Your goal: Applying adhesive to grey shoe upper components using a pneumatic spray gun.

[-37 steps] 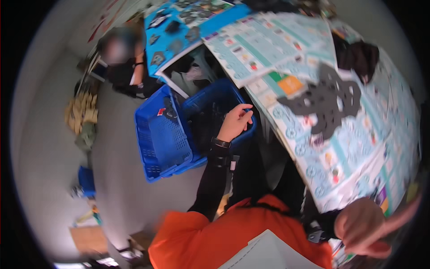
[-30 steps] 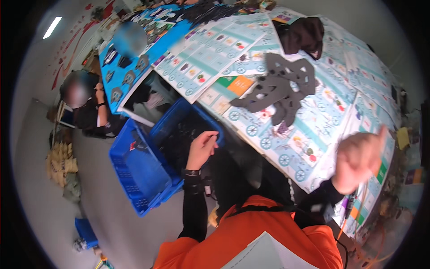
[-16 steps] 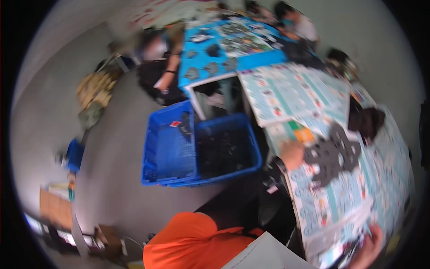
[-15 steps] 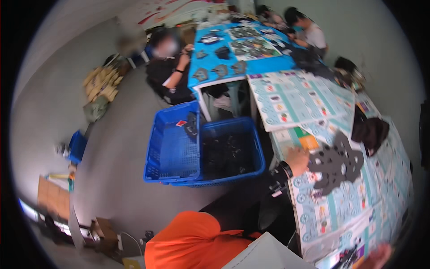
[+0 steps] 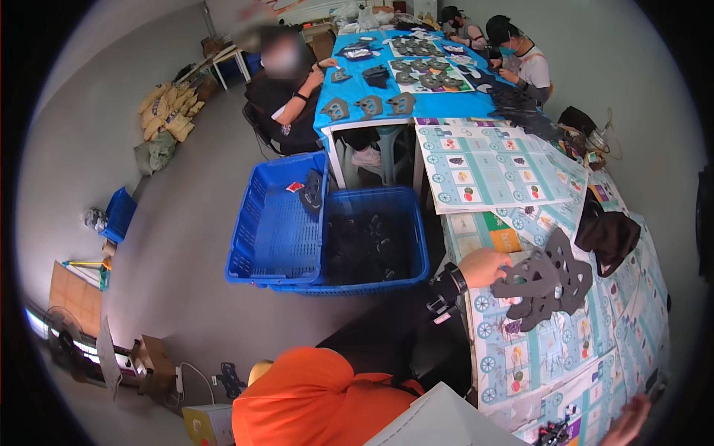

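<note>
The left hand [image 5: 483,267] was closed on the near-left end of a flat grey piece [image 5: 548,278] with cut-out holes, its fingertips pinching the edge. That piece lay at the left side of the grey pile [image 5: 571,296], overlapping the similar pieces there. Well to the near-right of the pile, the right hand [image 5: 629,422] was blurred and partly cut off; whether its fingers were together or apart, I could not tell. A small black object [image 5: 554,432] sat near it, on the near side of the pile.

Beneath the pile, printed sheets [image 5: 535,372] covered the counter [image 5: 472,357]. A dark cloth item [image 5: 611,236] lay just beyond the pile to the right. Left of the pile, off the counter, stood a blue basket [image 5: 421,249] of dark items, with a tilted blue basket [image 5: 279,249] against it. Well beyond the pile, three people sat around a blue-covered counter [image 5: 454,105].
</note>
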